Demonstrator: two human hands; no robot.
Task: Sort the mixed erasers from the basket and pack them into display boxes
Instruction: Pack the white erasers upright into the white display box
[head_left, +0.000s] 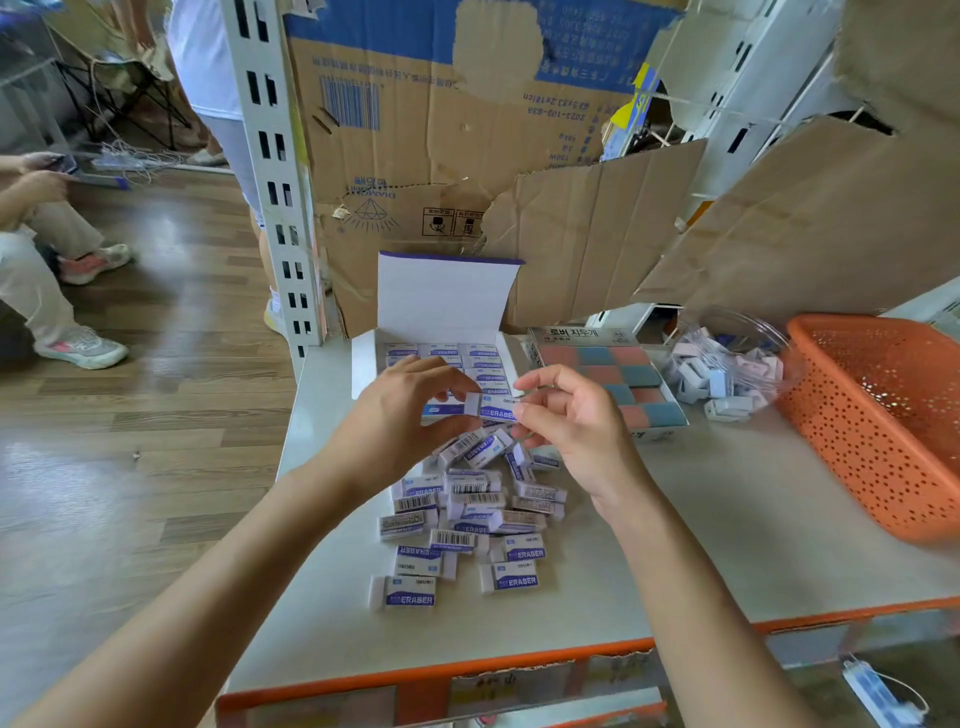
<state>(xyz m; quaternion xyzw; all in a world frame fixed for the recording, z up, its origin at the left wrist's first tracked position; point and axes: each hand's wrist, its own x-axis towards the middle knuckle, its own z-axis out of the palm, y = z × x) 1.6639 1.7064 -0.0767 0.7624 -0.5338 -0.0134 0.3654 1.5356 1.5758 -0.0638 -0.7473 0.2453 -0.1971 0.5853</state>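
single wide-angle cam on the person's head, looking forward and down across the table (727, 519) from its near orange edge, close enough that both forearms (234, 597) stretch in from the bottom and the left hand (395, 415) and right hand (571, 421) meet mid-frame on one eraser (493, 406). the table's far edge and the cardboard (415, 130) behind it sit up top, the wooden floor (130, 441) fills the left side, and straight lines bow out toward the corners.
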